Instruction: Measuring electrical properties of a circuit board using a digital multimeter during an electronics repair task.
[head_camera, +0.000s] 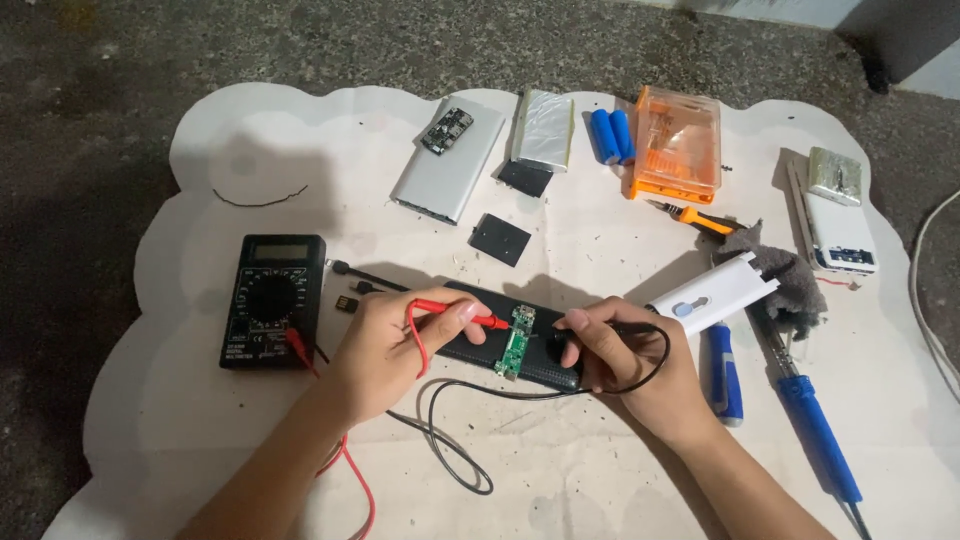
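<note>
A person kneeling over a white mat (200, 420) on a rough stone floor presses two meter probes to a small green circuit board (517, 340), which lies on top of a black case (470, 340) at the middle of the mat. The left hand (385, 350) is closed around the red probe (455, 311), thumb and fingers pinching its handle, the metal tip touching the upper end of the board. The right hand (625, 360) is wrapped tight around the black probe (560, 340), most of it hidden under the fingers; its tip meets the case just right of the board. Red and black leads loop across the mat back to a black multimeter (272, 300) lying flat at the left, just beside the left wrist. Behind the hands lie a silver case (450, 165) with a second board on it, a foil-wrapped battery pack (543, 128), two blue cells (611, 135) and an orange plastic box (678, 145). To the right rest a white case (712, 293), a grey rag (785, 280), a blue-handled tool (815, 430) and a blue screwdriver (725, 372), near the right forearm.
</note>
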